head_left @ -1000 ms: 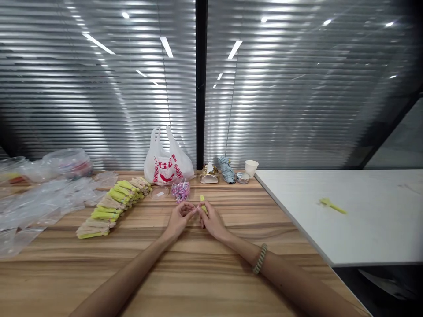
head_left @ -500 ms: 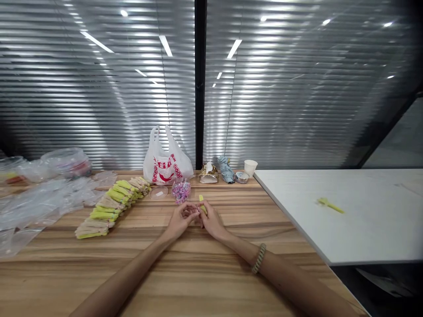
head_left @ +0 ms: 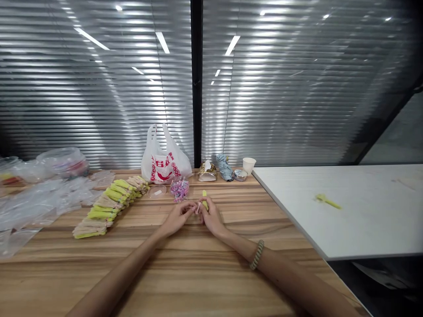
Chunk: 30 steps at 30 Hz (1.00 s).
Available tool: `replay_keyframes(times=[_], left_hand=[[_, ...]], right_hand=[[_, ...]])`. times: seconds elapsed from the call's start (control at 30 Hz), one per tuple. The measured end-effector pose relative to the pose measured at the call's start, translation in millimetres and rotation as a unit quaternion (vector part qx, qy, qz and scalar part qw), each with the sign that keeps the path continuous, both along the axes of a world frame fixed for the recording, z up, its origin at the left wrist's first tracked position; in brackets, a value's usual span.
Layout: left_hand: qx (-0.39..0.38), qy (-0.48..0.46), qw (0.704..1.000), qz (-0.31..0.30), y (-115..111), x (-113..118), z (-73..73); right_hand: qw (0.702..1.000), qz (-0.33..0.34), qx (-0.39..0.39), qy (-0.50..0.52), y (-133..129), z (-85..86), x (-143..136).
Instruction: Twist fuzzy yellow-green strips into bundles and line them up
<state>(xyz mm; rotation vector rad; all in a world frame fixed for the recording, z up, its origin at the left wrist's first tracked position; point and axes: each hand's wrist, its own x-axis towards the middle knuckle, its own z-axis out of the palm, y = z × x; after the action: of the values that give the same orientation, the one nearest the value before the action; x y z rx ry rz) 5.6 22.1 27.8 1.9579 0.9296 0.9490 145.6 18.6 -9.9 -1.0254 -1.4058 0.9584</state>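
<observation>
My right hand is closed around a yellow strip, whose upper end sticks out past the fingers. Close beside it, my left hand pinches at something small and pale between the two hands, too small to name. Just beyond the hands sits a clear container of pink and purple bits, with a clear round lid to its left. A long row of yellow and beige bundles lies on the wooden table to the left.
Clear plastic bags and round tubs cover the far left. Along the back stand a white carrier bag, gold tissue pack, blue folded umbrella, tape roll and paper cup. A yellow piece lies on the white table.
My hands have drawn slightly apart, and a pale bit now shows between them. The yellow strip has tipped more upright. The whole view has shifted slightly.
</observation>
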Motion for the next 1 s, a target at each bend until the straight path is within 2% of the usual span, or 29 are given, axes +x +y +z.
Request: replay_keyframes(times=[0.2,0.53,0.7,1.0], left_hand=[[0.046,0.095,0.994,-0.035,-1,-5,10.3],[0.131,0.157,0.979,-0.016,5,-15,1.9],[0.146,0.166,0.975,0.002,4,-18,-0.5],[0.154,0.134,0.979,0.028,-4,-6,0.4]], right_hand=[[1.0,-0.013,-0.002,0.025,2,-3.9,0],[1.0,0.009,0.0,-0.03,-5,6.3,2],[0.999,0.011,-0.002,-0.03,-2,1.6,1],[1.0,0.018,-0.01,-0.004,-1,1.0,1]])
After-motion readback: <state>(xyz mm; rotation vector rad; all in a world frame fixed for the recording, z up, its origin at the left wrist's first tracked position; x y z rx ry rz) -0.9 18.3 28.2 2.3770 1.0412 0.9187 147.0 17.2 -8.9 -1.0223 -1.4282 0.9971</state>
